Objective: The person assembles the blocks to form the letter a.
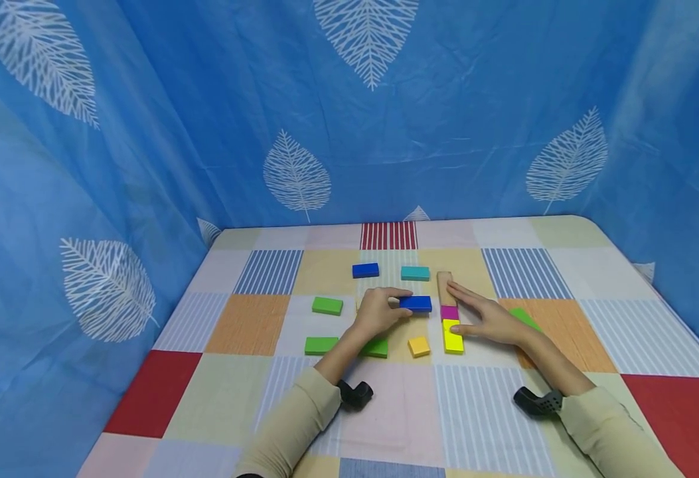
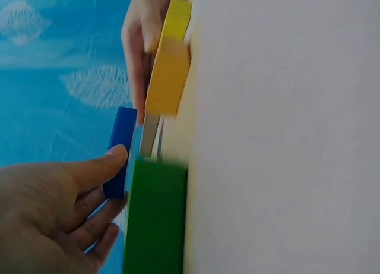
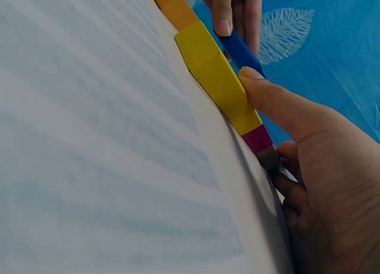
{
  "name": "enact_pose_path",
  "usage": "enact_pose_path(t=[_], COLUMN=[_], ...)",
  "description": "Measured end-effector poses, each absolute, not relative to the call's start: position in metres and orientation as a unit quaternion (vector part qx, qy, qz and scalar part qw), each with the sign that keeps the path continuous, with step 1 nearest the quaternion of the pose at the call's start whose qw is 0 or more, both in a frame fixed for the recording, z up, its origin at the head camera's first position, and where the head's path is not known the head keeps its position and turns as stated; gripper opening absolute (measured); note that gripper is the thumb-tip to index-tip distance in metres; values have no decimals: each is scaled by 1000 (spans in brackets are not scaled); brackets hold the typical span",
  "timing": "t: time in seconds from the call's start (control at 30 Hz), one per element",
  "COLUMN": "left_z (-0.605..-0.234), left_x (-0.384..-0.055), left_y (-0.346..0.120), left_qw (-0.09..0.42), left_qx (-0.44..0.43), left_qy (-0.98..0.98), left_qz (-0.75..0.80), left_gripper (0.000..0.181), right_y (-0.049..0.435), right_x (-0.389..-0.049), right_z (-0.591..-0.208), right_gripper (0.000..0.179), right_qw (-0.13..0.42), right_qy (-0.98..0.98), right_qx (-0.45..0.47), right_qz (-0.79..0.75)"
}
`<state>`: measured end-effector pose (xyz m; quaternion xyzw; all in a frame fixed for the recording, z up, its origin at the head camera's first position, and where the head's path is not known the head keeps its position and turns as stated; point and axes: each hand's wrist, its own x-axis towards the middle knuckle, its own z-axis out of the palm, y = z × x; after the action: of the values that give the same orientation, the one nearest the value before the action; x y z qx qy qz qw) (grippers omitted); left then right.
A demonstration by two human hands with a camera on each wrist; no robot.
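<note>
My left hand [image 1: 379, 312] pinches a blue block [image 1: 416, 304] between thumb and fingers. In the left wrist view, that blue block [image 2: 120, 149] is held on edge at the thumb tip. To its right in the head view, a bare wooden block [image 1: 445, 287], a magenta block [image 1: 449, 313] and a yellow block [image 1: 453, 343] form a straight line. My right hand [image 1: 489, 322] lies along the line's right side, fingers stretched out. Its thumb touches the yellow block [image 3: 222, 84], and its fingertips are at the wooden piece.
Nearer me lies an orange block [image 1: 419, 346]. Green blocks sit at the left [image 1: 328, 305], partly under the left wrist [image 1: 376, 348], and behind the right hand [image 1: 525, 318]. Farther back are a dark blue block [image 1: 365, 270] and a teal block [image 1: 415, 273]. A blue curtain [image 1: 445, 133] surrounds the table.
</note>
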<state>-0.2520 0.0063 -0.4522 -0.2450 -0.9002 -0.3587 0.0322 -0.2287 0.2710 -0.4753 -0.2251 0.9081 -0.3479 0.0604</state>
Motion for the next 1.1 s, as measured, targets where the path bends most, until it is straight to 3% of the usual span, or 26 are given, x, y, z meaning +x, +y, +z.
enact_pose_path(t=[0.17,1.1], left_z=[-453,-464], left_x=[-244,-243], left_y=[19,25], left_qw=[13,22], left_qx=[-234,-266], left_qy=[-900,-908], left_qz=[-368,-323], left_gripper=[32,35], right_y=[272,271], right_x=[-229,-229], right_z=[-475,-474], right_gripper=[87,88], right_qw=[62,65], right_qy=[909,909], right_qx=[-223,-221], right_qz=[-347,-347])
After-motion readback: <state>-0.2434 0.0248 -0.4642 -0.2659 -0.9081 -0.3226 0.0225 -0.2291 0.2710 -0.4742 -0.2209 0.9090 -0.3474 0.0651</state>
